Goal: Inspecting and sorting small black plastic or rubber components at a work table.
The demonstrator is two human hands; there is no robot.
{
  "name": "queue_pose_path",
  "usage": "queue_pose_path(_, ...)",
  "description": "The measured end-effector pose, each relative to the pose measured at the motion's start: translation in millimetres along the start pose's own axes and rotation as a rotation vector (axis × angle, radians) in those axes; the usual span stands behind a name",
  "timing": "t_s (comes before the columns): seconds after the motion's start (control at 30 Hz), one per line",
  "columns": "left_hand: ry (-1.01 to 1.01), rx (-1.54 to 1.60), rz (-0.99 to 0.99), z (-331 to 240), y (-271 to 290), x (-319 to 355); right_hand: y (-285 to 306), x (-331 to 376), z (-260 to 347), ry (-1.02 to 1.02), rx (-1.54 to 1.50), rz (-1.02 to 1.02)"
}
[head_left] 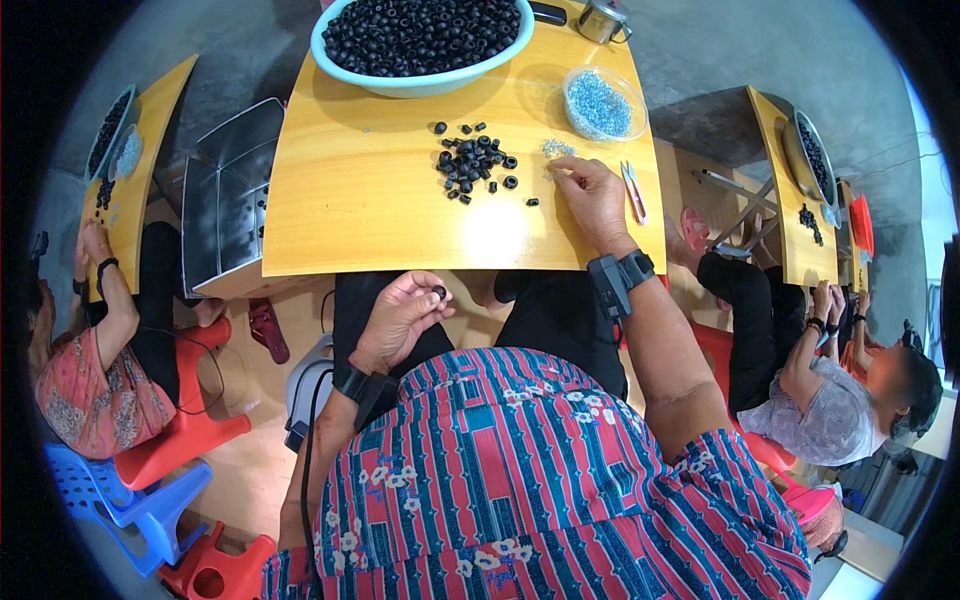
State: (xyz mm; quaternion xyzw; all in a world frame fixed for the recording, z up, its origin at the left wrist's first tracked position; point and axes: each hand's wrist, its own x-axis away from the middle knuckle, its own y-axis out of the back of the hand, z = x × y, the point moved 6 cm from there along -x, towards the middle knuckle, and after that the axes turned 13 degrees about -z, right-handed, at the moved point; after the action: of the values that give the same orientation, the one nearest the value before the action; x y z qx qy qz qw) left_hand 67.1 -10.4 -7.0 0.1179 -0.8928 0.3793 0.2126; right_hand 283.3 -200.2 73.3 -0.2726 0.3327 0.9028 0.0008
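Observation:
My left hand (400, 318) is below the table's near edge, over my lap, pinching a small black ring (438, 292) between thumb and fingers. My right hand (592, 198) rests on the yellow table (350, 200), its fingertips at a small heap of tiny clear-silver parts (556, 150). Whether it grips one is too small to tell. A loose pile of black rings (472, 162) lies on the table just left of that hand.
A pale green basin (420, 40) of black rings stands at the table's far edge, beside a clear bowl of blue-silver parts (603, 104) and a metal cup (602, 18). Pink snips (633, 190) lie right of my hand. A steel tray (225, 190) sits left. Seated people work at both side tables.

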Motion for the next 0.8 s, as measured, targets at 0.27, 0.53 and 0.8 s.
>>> queue_pose_path(0.27,-0.005,-0.008,-0.004,0,0,0,5,7,0,0.088,0.077,-0.018)
queue_pose_path(0.53,-0.004,-0.018,-0.018,1,-2,1,6,10,-3,0.027,-0.023,-0.058)
queue_pose_path(0.8,0.003,-0.007,-0.015,1,-3,0,7,6,8,0.13,0.042,-0.002)
